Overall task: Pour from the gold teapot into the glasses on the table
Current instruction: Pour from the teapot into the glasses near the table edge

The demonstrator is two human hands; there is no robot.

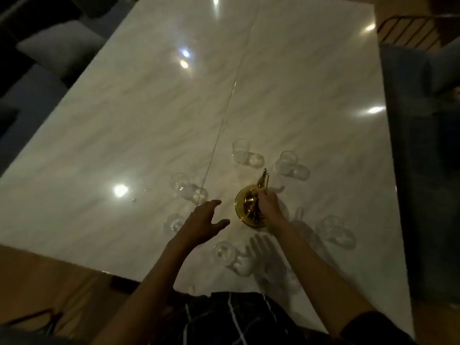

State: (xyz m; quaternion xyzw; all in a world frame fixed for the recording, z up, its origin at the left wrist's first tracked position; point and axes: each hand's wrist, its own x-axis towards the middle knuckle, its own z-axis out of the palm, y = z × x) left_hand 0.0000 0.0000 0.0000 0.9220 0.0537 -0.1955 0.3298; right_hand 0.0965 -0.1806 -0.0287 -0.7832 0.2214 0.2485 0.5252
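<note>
The gold teapot [246, 207] stands on the white marble table [149, 120], its spout pointing away from me. My right hand [268, 204] grips its handle from the right side. My left hand [202, 224] hovers open just left of the pot, fingers spread, holding nothing. Several clear glasses ring the pot: one far centre [241, 146], one far right [288, 161], one left [180, 183], one near left [174, 224] partly behind my left hand, one close to me [225, 251], one right [332, 226].
A seam [224, 120] runs up the middle of the tabletop. Dark upholstered chairs stand to the left [57, 51] and right [423, 145]. The table's near edge [104, 271] lies just before my checked clothing [236, 317].
</note>
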